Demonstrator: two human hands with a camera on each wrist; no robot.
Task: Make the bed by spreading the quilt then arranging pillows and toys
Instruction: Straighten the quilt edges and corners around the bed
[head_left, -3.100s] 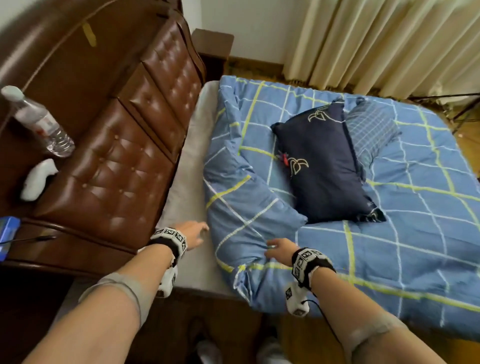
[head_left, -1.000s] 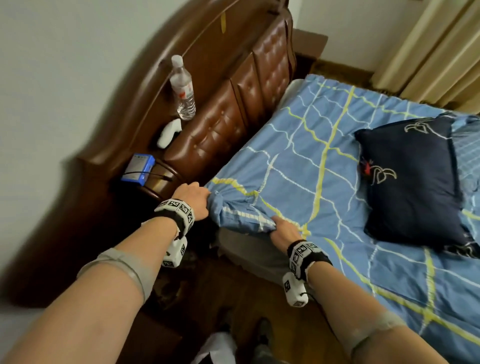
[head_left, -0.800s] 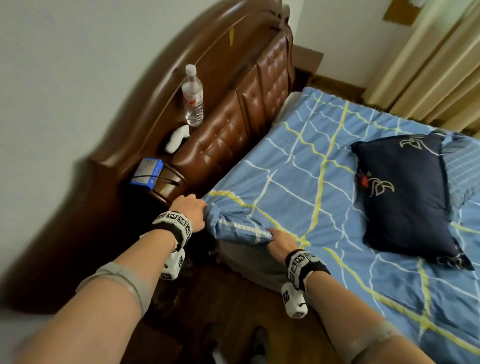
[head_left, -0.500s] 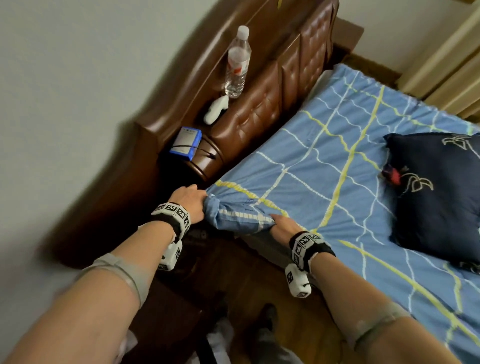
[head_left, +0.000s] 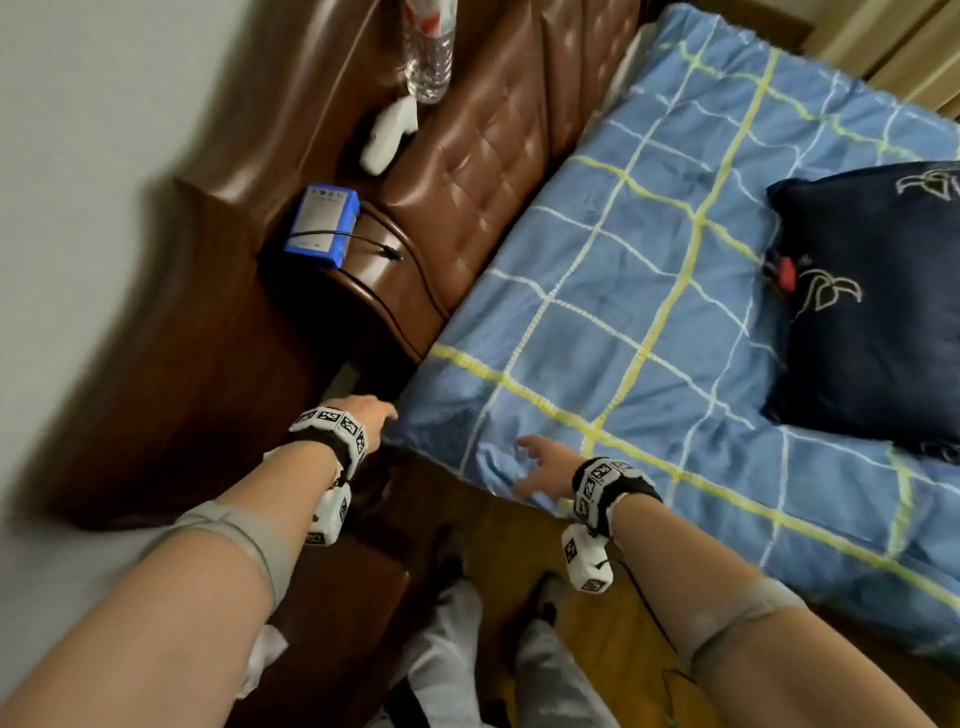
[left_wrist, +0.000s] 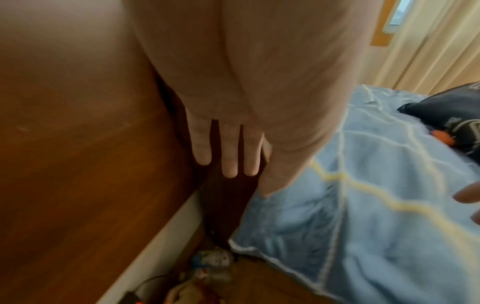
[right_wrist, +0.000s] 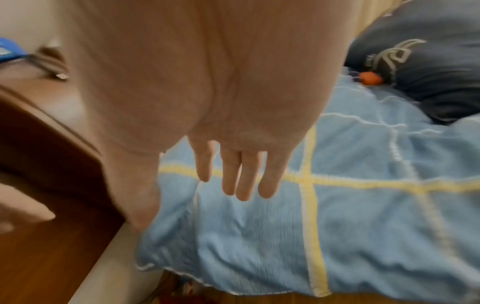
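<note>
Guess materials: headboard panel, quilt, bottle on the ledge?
Headboard panel: brown leather or faux leather, glossy, button-tufted.
Quilt: soft woven fabric, likely cotton; matte, wrinkled at the corner.
Bottle: clear plastic, apparently; see-through, ribbed.

Left hand (left_wrist: 233, 115) hangs with fingers (left_wrist: 230, 152) straight, holding nothing, beside the blue quilt (left_wrist: 363, 216) corner at its thumb side; dark pillow (left_wrist: 451, 121) lies farther off beyond it.
</note>
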